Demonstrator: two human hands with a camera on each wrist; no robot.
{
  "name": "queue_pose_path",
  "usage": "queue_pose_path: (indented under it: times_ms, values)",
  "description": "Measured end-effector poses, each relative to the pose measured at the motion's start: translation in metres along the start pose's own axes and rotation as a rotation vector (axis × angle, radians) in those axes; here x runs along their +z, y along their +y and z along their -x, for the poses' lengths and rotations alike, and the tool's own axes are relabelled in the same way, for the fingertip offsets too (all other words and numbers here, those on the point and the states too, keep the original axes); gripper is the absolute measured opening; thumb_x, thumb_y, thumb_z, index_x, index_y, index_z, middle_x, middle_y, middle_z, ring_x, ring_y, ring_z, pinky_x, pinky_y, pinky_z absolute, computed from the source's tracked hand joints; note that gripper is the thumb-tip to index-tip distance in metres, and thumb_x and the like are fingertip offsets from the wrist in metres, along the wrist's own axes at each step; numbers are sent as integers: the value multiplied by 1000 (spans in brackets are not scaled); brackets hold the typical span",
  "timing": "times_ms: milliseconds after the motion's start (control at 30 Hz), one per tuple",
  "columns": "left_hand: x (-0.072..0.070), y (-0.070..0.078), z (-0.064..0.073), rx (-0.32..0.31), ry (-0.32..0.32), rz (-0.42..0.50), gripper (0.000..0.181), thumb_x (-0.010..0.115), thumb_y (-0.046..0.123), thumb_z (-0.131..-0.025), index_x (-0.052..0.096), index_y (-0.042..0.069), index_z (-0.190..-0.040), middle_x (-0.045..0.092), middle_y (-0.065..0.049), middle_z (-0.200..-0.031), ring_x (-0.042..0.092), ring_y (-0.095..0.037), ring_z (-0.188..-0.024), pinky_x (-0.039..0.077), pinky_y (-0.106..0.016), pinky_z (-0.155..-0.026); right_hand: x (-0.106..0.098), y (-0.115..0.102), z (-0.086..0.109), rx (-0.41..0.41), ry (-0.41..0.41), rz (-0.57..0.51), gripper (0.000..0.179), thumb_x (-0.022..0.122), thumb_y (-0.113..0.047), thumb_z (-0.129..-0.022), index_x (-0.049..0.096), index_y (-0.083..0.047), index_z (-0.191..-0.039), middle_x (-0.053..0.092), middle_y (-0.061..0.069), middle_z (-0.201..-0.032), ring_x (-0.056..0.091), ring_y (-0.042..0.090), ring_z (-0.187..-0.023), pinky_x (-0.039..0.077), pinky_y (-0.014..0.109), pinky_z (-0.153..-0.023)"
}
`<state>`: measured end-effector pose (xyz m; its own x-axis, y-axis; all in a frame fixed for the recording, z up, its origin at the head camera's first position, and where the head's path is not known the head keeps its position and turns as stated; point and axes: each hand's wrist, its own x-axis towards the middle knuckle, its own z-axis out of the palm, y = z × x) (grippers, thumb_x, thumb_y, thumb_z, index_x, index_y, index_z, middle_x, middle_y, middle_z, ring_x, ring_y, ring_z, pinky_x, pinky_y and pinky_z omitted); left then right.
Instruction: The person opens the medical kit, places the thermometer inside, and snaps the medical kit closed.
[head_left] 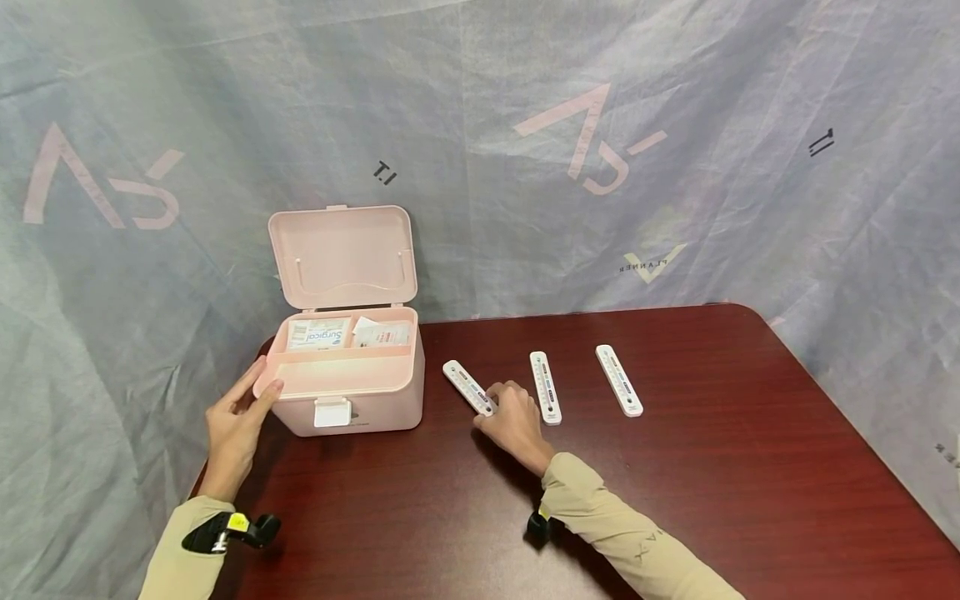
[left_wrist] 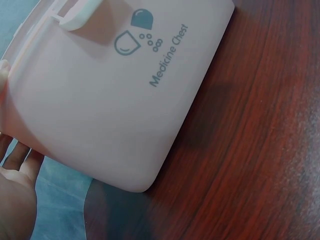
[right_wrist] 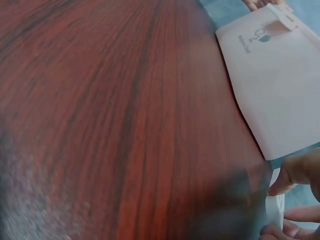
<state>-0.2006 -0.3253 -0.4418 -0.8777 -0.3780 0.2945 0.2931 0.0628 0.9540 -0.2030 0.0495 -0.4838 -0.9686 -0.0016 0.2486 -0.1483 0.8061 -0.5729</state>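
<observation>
A pink medicine chest [head_left: 347,408] stands with its lid [head_left: 343,254] raised at the back. My left hand [head_left: 236,421] grips its front left corner, thumb at the front rim and fingers [left_wrist: 19,155] along the side. To the right of the chest, my right hand [head_left: 513,421] pinches the near end of a white thermometer [head_left: 463,383]. The right wrist view shows the thumb and fingers on either side of that thermometer [right_wrist: 274,212]. Two more thermometers lie farther right, one [head_left: 545,387] just beyond the hand and another [head_left: 619,381] past it.
Inside the chest's back compartments lie a packet marked Surgical [head_left: 318,332] and a white sachet [head_left: 381,333]. A white latch [head_left: 332,412] sits on the chest's front. The dark red table [head_left: 720,450] meets a grey printed curtain [head_left: 480,150] at the back and sides.
</observation>
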Motion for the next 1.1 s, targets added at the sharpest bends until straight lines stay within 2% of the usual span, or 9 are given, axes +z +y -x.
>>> queue_pose_path:
  times_ms: [300, 667, 867, 1100]
  values:
    - [0, 0, 0, -21, 0, -13, 50, 74, -3, -79, 59, 0, -127, 55, -12, -133, 44, -15, -129, 36, -15, -100, -4, 3, -1, -22, 6, -37, 37, 80, -19, -58, 71, -6, -91, 62, 7, -82, 54, 20, -65, 46, 34, -58]
    - [6, 21, 9, -8, -14, 11, 50, 73, -5, -78, 57, -6, -126, 54, -16, -132, 45, -18, -128, 36, -16, -100, -7, 3, 1, -51, 21, -49, 32, 78, -17, -58, 72, -7, -88, 62, 4, -80, 56, 18, -63, 46, 33, -58]
    - [6, 22, 9, -9, -18, 22, 50, 73, -6, -78, 57, -7, -126, 54, -17, -132, 45, -18, -128, 37, -16, -99, -12, 2, -1, -60, 20, -60, 31, 77, -16, -59, 72, -8, -89, 63, 3, -81, 60, 17, -66, 48, 33, -60]
    - [7, 24, 11, -19, -15, -13, 50, 73, -3, -79, 57, -5, -126, 54, -16, -132, 44, -17, -129, 36, -16, -100, -20, -1, -2, -73, 29, -58, 30, 78, -17, -59, 72, -9, -88, 62, 1, -81, 60, 16, -68, 48, 34, -62]
